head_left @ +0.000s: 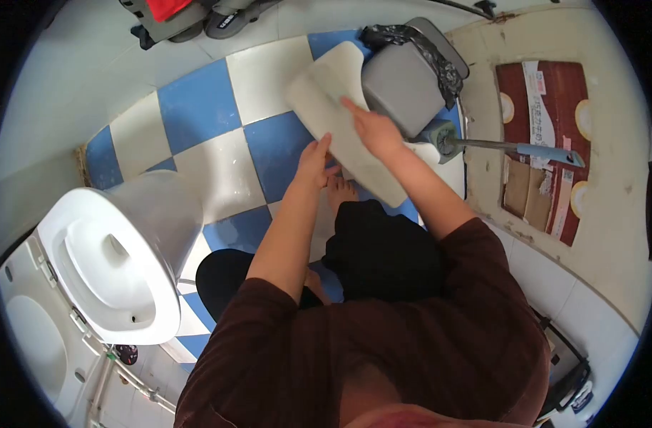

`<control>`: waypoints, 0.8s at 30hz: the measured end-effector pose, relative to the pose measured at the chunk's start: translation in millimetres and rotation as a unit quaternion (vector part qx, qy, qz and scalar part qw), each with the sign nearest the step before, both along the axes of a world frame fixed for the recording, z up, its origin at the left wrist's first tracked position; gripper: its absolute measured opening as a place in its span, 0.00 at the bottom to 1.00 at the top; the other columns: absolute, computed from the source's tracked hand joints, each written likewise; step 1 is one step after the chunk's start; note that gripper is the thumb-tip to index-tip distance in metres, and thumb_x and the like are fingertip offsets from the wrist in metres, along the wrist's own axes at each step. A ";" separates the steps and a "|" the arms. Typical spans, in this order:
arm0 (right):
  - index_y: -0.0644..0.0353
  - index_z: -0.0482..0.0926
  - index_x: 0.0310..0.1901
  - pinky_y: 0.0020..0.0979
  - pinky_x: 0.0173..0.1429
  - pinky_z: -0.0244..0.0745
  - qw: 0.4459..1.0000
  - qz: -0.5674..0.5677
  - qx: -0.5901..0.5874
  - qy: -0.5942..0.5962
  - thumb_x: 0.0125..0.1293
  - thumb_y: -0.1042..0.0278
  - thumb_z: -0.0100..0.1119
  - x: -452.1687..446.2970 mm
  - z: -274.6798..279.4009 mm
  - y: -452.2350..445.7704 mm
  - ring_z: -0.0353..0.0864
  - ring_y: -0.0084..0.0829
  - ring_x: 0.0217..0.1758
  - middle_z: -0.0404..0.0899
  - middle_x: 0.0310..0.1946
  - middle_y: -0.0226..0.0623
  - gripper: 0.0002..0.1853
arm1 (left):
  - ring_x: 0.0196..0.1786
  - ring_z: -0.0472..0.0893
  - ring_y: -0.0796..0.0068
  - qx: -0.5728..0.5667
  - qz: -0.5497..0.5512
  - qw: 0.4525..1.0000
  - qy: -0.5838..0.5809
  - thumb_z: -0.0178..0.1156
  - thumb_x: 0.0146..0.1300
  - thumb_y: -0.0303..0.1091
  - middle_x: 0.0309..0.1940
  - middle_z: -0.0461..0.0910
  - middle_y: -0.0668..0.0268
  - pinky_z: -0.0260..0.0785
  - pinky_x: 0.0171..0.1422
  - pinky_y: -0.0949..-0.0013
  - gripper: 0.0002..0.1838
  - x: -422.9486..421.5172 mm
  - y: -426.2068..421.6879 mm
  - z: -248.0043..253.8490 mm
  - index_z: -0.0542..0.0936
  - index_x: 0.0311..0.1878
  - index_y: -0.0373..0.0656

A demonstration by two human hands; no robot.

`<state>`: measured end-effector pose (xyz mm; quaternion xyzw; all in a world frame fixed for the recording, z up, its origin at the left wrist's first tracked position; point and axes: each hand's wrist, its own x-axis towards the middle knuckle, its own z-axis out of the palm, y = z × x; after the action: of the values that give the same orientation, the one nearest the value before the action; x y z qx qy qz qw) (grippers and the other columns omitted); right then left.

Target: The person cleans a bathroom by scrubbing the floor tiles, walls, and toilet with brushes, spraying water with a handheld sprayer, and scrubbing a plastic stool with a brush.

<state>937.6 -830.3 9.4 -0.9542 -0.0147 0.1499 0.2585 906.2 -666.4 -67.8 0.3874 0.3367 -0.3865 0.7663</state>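
Note:
A cream plastic panel (340, 118) with a curved outline, which looks like the top of a low toilet footstool, lies tilted in front of me above the tiles. My left hand (315, 162) holds its near left edge, with the thumb on top and the other fingers partly hidden at the rim. On the panel's upper face rests my right hand (376, 132), index finger stretched out and touching the surface, the other fingers loosely bent. I see nothing in the right hand. The panel's underside is hidden.
A white toilet (165, 292) with raised lid stands at left. Beyond the panel are a grey bin (401, 89) with a black bag and a toilet brush (547, 152) in its holder. Blue and white tiles (197, 103) cover the floor. Slippers (229, 21) sit at the far wall.

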 end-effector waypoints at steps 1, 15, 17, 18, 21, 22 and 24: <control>0.36 0.64 0.67 0.46 0.48 0.74 0.999 -0.017 0.040 -0.020 0.67 0.67 0.44 8.1 4.3 -7.9 0.79 0.53 0.43 0.79 0.45 0.52 0.26 | 0.62 0.69 0.61 0.006 0.021 1.000 -0.019 0.59 0.64 0.52 0.58 0.71 0.61 0.64 0.61 0.46 0.30 2.1 9.7 7.7 0.67 0.60 0.42; 0.38 0.68 0.64 0.43 0.52 0.72 0.979 0.179 0.043 0.090 0.73 0.53 0.36 141.4 4.5 194.3 0.81 0.46 0.45 0.80 0.39 0.52 0.21 | 0.63 0.68 0.63 0.118 0.212 0.968 -0.060 0.48 0.69 0.57 0.61 0.69 0.61 0.67 0.61 0.49 0.32 18.5 165.6 4.3 0.64 0.64 0.41; 0.42 0.70 0.62 0.44 0.52 0.72 0.976 0.149 0.037 0.155 0.73 0.48 0.32 143.6 -2.9 227.3 0.81 0.45 0.45 0.81 0.37 0.52 0.23 | 0.64 0.66 0.64 0.141 0.193 0.970 -0.052 0.48 0.68 0.59 0.62 0.68 0.63 0.66 0.61 0.51 0.33 16.6 166.2 0.7 0.63 0.65 0.42; 0.45 0.71 0.61 0.44 0.53 0.72 0.970 0.148 0.028 0.189 0.73 0.45 0.30 133.9 -5.1 239.8 0.81 0.45 0.45 0.81 0.37 0.52 0.25 | 0.65 0.66 0.64 0.140 0.185 0.971 -0.047 0.48 0.68 0.60 0.62 0.67 0.63 0.66 0.61 0.51 0.34 14.6 166.7 3.2 0.63 0.64 0.42; 0.53 0.71 0.60 0.47 0.53 0.70 0.969 0.241 0.046 -0.028 0.72 0.39 0.29 85.3 -38.8 240.3 0.81 0.47 0.44 0.81 0.34 0.53 0.30 | 0.65 0.65 0.62 0.148 0.169 0.974 -0.030 0.49 0.67 0.60 0.62 0.66 0.60 0.68 0.60 0.50 0.35 20.6 168.5 15.6 0.64 0.63 0.40; 0.52 0.69 0.62 0.47 0.52 0.71 0.953 0.274 0.051 -0.117 0.72 0.41 0.29 83.0 -55.6 231.8 0.81 0.47 0.42 0.81 0.34 0.54 0.30 | 0.65 0.65 0.61 0.151 0.172 0.973 -0.036 0.49 0.67 0.60 0.62 0.66 0.60 0.68 0.60 0.50 0.35 21.6 169.3 17.8 0.64 0.63 0.40; 0.45 0.65 0.65 0.46 0.46 0.72 0.981 0.179 0.021 0.077 0.73 0.47 0.31 146.8 -38.1 213.5 0.80 0.44 0.35 0.79 0.30 0.48 0.24 | 0.66 0.65 0.60 0.155 0.177 0.971 -0.045 0.50 0.66 0.61 0.62 0.65 0.58 0.69 0.60 0.50 0.36 20.7 168.1 22.0 0.63 0.63 0.39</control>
<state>1084.5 -616.9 -28.7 -0.9162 -0.1680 0.2663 0.2479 927.0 -498.3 -45.8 0.4526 0.4209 -0.1701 0.7676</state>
